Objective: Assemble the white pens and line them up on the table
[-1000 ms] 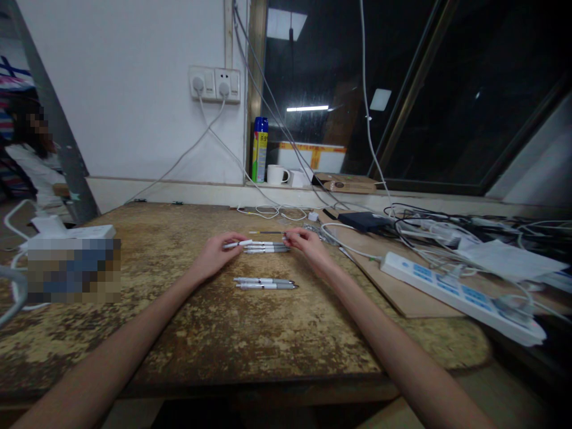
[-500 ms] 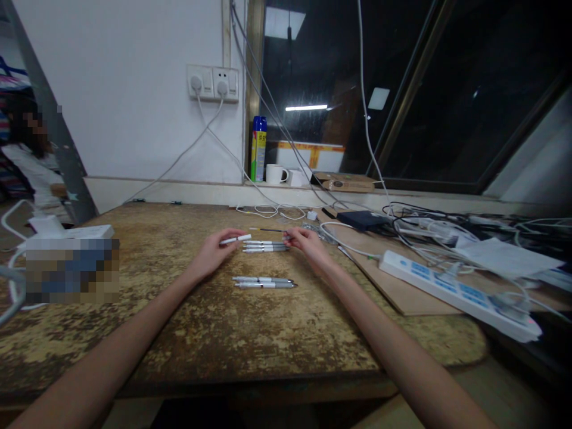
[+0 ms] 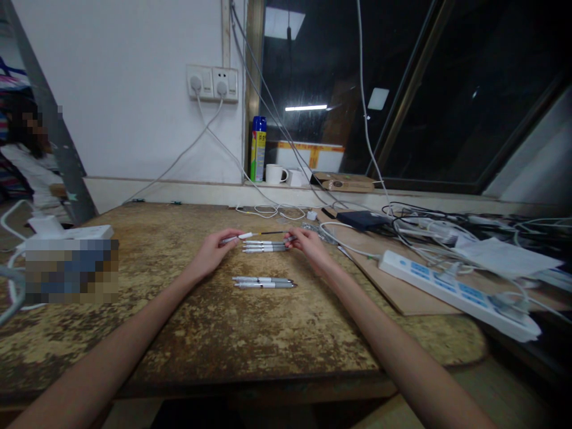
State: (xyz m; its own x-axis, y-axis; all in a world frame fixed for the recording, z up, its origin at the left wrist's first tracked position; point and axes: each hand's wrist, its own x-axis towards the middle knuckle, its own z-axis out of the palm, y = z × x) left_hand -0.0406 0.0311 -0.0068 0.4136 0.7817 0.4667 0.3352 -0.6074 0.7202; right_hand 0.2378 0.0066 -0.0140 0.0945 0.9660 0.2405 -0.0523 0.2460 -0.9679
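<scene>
The left grip (image 3: 215, 250) has thumb and fingers closed around a white pen barrel (image 3: 245, 236), which pokes out to its right. The right grip (image 3: 306, 243) pinches a grey pen section (image 3: 290, 239) at the fingertips. Between the two grips hangs a slim pen refill (image 3: 270, 233), its pale end close by the barrel's mouth and its dark end reaching the right fingertips; whether it touches the barrel, or is seated in the grey section, cannot be told.

The likeliest trouble, I judge, is poor alignment: a slight tilt of either grip could make the refill catch on the barrel's rim, and a hard push would then bend its thin tube. A loose pinch might let the small grey section slip and roll.

Just below and between the grips lie three pens (image 3: 265, 246), side by side; a dropped wrist could knock them askew. Two more pens (image 3: 264, 282) lie nearer the wearer than either grip, straight, round and smooth, white with grey ends. Under everything, the wooden table (image 3: 214, 345) is worn and blotchy, yellowish coating flaked down to brown.
</scene>
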